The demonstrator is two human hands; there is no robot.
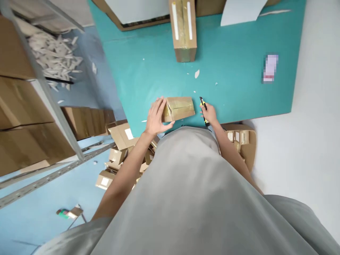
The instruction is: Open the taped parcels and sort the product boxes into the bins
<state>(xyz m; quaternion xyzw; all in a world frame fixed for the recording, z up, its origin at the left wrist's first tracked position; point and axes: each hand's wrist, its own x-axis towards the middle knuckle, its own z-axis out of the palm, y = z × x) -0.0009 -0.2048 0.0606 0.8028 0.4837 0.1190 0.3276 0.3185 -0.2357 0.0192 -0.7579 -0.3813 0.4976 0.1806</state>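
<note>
A small taped cardboard box [182,107] lies on the green tabletop [239,71] near its front edge. The tape over its left end looks slit, with a dark gap there. My left hand [155,117] grips that left end, fingers on the far side and thumb along the near side. Just right of the box, my right hand [209,113] is closed round a black and yellow utility knife [203,103], its tip pointing away from me. The knife is apart from the box.
A longer taped box [185,46] stands at the back of the table, beside white paper [240,12]. A blurred phone-like item [270,68] lies right. Opened boxes [117,157] heap on the floor left; a carton of small boxes [248,141] is below right. Shelving [53,106] stands left.
</note>
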